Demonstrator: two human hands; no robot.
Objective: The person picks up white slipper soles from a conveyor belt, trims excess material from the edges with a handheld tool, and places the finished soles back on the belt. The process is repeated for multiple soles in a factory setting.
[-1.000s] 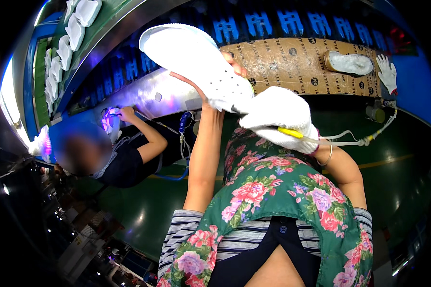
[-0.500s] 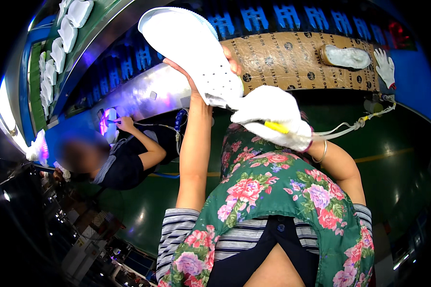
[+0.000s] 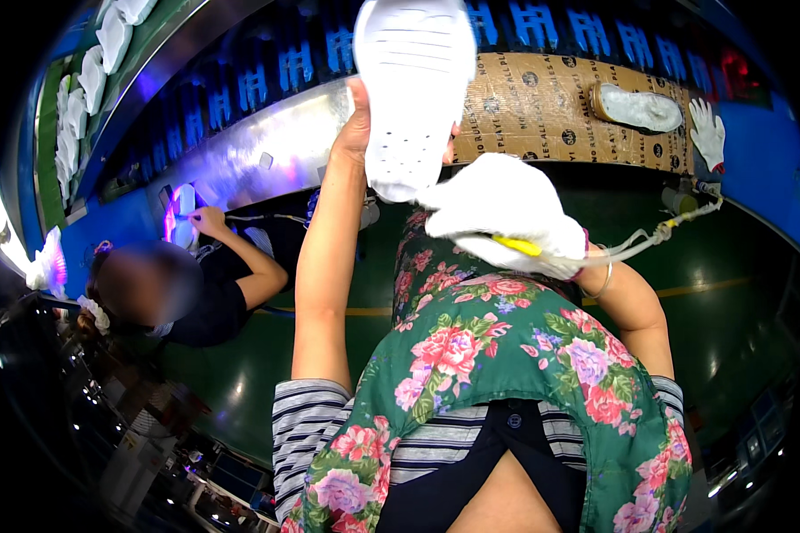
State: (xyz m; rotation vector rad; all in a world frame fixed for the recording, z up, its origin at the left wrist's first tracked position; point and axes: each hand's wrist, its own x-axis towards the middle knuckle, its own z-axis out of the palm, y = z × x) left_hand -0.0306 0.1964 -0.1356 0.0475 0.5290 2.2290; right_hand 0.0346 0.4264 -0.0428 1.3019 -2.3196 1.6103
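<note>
In my left hand (image 3: 357, 129) is a white shoe sole (image 3: 409, 98) with small holes near its lower end and grooves across its upper part. The bare thumb is along its left edge and fingertips show at its right edge. My right hand (image 3: 498, 209), in a white glove, is closed at the sole's lower end. A yellow tool (image 3: 516, 245) shows between the gloved fingers and palm; its tip is hidden. From near that wrist a pale translucent hose (image 3: 627, 247) runs off to the right.
Ahead stands a bench covered with printed brown cardboard (image 3: 516, 115). On it lie another sole (image 3: 640, 107) and a loose white glove (image 3: 708, 135). At the left a co-worker (image 3: 213, 293) works on a sole under purple light. White soles (image 3: 93, 80) fill a rack at far left.
The sole has swung more upright and turned over, so its grooved face shows instead of its rimmed side. Both hands stay at it. The view has shifted slightly.
</note>
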